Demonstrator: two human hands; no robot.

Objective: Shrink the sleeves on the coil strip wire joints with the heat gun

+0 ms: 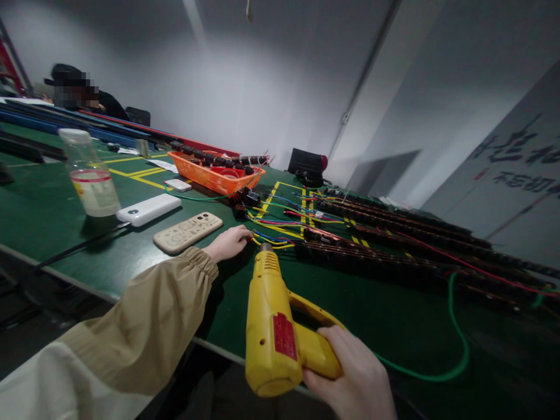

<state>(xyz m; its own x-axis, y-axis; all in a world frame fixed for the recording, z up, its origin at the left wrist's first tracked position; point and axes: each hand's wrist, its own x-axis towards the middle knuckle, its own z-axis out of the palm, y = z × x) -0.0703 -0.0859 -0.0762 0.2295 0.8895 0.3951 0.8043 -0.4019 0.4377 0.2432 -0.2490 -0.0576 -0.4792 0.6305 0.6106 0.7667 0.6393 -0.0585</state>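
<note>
right hand (355, 373) is wrapped round the yellow heat gun (269, 326), which extends left and far; left hand (230, 242), farther left, pinches coloured wires (272, 239).

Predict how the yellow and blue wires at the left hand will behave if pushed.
The wires look thin and curve along their length, so they'd probably bend rather than push straight. Being slender, they're likely light. They seem to run toward the long dark bar, whose bulk may hold that end steady.
</note>
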